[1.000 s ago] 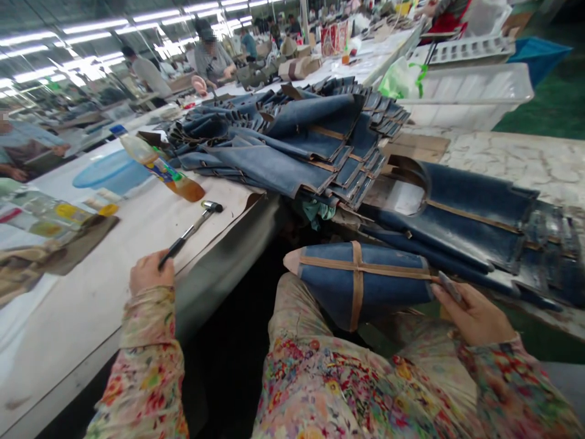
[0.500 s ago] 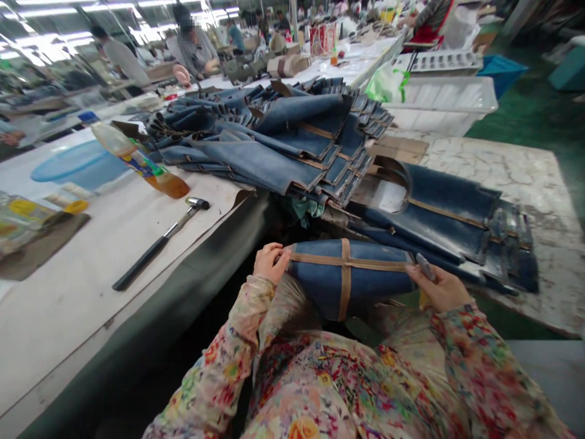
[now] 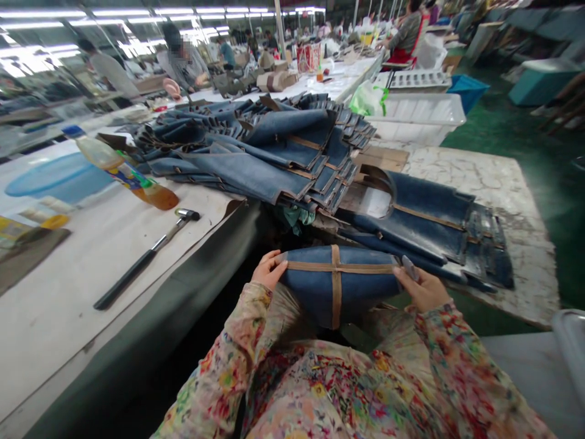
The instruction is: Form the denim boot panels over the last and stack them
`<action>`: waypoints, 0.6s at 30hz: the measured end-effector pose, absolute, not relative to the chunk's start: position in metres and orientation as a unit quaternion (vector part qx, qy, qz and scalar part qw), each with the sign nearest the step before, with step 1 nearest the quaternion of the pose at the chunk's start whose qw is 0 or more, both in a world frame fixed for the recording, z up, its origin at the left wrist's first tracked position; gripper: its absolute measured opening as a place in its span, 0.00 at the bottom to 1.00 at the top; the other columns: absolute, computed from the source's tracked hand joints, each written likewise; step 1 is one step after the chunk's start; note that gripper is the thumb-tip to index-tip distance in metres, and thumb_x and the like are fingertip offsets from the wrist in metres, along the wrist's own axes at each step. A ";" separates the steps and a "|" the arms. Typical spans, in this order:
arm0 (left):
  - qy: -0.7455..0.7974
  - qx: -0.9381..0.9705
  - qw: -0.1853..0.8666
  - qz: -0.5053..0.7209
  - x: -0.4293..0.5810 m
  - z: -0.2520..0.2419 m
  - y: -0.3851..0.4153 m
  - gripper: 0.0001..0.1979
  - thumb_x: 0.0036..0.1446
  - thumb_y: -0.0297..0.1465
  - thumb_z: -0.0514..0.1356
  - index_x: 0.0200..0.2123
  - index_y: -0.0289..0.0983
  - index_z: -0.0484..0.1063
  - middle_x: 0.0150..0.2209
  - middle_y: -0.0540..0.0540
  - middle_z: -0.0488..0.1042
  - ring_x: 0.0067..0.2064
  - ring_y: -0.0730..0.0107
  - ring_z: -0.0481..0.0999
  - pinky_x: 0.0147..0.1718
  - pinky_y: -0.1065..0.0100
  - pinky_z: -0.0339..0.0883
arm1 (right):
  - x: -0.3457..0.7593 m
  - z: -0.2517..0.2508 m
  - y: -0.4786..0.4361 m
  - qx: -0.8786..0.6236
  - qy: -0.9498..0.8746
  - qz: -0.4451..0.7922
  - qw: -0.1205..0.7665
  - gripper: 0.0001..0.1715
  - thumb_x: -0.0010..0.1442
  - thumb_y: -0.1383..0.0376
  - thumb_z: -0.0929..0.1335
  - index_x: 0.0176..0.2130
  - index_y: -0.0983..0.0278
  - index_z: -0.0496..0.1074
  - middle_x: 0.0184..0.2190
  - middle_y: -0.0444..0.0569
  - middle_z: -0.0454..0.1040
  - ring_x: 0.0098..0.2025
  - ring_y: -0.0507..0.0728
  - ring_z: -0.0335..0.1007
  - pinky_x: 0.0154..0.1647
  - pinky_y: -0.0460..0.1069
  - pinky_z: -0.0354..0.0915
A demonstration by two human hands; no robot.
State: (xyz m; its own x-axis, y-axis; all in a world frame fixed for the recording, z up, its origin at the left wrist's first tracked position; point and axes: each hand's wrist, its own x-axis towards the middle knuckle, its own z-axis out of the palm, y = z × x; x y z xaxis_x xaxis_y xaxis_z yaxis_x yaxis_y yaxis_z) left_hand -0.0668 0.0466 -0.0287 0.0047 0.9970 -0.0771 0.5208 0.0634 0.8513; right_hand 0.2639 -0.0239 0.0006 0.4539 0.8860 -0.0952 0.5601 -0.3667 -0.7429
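A dark blue leather piece (image 3: 306, 289), with brown tape strips crossing over its seams, is stretched sideways above my lap. Its left end is pinched between the thumb and fingers of my left hand (image 3: 269, 270). My right hand (image 3: 426, 288) grips the other end. A small grey object (image 3: 410, 268) sticks up at the right thumb; I cannot make out what it is. Just beyond, similar blue leather pieces (image 3: 429, 204) with brown tape lie on the right-hand board. A large heap of blue leather pieces (image 3: 256, 161) covers the table ahead.
On the left table (image 3: 55, 329) lie a black-handled hammer (image 3: 146, 259) and a tilted bottle of amber liquid (image 3: 123, 171). A blue basin (image 3: 50, 177) stands behind them. A white plastic crate (image 3: 415, 113) is at the back right. Several people work farther off.
The view has turned slightly right and up, so the surroundings shift left and down. Both hands keep hold of the leather piece, which looks much the same.
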 end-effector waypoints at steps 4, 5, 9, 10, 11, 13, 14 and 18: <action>0.630 0.554 0.404 0.365 -0.082 -0.032 0.045 0.23 0.40 0.51 0.59 0.23 0.34 0.70 0.52 0.38 0.65 0.52 0.57 0.66 0.53 0.61 0.57 | 0.248 0.041 -0.026 -0.709 -0.583 0.177 0.355 0.20 0.53 0.51 0.61 0.24 0.64 0.68 0.18 0.43 0.64 0.20 0.50 0.59 0.23 0.45 0.58; 0.630 0.536 0.413 0.380 -0.088 -0.033 0.042 0.24 0.39 0.52 0.59 0.21 0.34 0.69 0.52 0.37 0.65 0.52 0.57 0.66 0.52 0.61 0.58 | 0.240 0.054 -0.026 -0.670 -0.627 0.157 0.366 0.19 0.54 0.53 0.61 0.22 0.63 0.66 0.18 0.44 0.63 0.21 0.49 0.59 0.24 0.45 0.58; 0.639 0.424 0.460 0.448 -0.114 -0.031 0.031 0.28 0.35 0.51 0.63 0.30 0.32 0.72 0.45 0.38 0.71 0.46 0.59 0.70 0.43 0.64 0.66 | 0.199 0.098 -0.026 -0.520 -0.759 0.095 0.381 0.14 0.56 0.62 0.60 0.23 0.64 0.64 0.21 0.45 0.63 0.24 0.49 0.60 0.26 0.44 0.57; 0.639 0.392 0.464 0.473 -0.121 -0.027 0.028 0.30 0.33 0.50 0.65 0.34 0.32 0.72 0.43 0.39 0.72 0.44 0.60 0.71 0.41 0.65 0.67 | 0.189 0.107 -0.024 -0.495 -0.776 0.083 0.383 0.13 0.56 0.63 0.60 0.23 0.64 0.63 0.21 0.45 0.63 0.24 0.49 0.59 0.25 0.44 0.56; 0.634 0.368 0.464 0.498 -0.127 -0.020 0.025 0.31 0.33 0.49 0.66 0.37 0.32 0.72 0.42 0.41 0.73 0.43 0.61 0.72 0.39 0.66 0.68 | 0.180 0.117 -0.022 -0.476 -0.787 0.072 0.386 0.13 0.56 0.63 0.60 0.23 0.64 0.63 0.21 0.45 0.62 0.24 0.49 0.59 0.25 0.44 0.55; 0.616 0.346 0.442 0.552 -0.139 0.003 0.019 0.29 0.35 0.46 0.66 0.39 0.34 0.71 0.43 0.43 0.73 0.45 0.59 0.71 0.40 0.65 0.68 | 0.167 0.138 -0.019 -0.443 -0.801 0.059 0.398 0.12 0.56 0.63 0.60 0.23 0.64 0.63 0.21 0.45 0.62 0.23 0.48 0.58 0.24 0.43 0.55; 0.610 0.346 0.421 0.575 -0.145 0.018 0.017 0.27 0.37 0.46 0.65 0.40 0.36 0.71 0.44 0.45 0.72 0.47 0.58 0.70 0.42 0.63 0.68 | 0.163 0.150 -0.017 -0.427 -0.806 0.057 0.406 0.12 0.56 0.63 0.60 0.23 0.65 0.63 0.22 0.44 0.62 0.24 0.48 0.59 0.24 0.43 0.55; 0.641 0.435 0.249 0.581 -0.161 0.095 0.005 0.24 0.50 0.49 0.52 0.49 0.47 0.64 0.54 0.55 0.65 0.55 0.57 0.63 0.51 0.59 0.64 | 0.160 0.204 -0.009 -0.390 -0.799 0.044 0.456 0.18 0.58 0.61 0.59 0.22 0.68 0.65 0.21 0.40 0.61 0.26 0.44 0.63 0.27 0.40 0.57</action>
State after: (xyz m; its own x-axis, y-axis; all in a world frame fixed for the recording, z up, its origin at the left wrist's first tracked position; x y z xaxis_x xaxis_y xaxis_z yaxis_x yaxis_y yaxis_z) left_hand -0.1606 0.0048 0.0946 -0.4967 0.8479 0.1857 0.2687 -0.0532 0.9618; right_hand 0.1598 -0.0091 0.2044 -0.2809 0.6631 0.6938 0.5832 0.6920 -0.4253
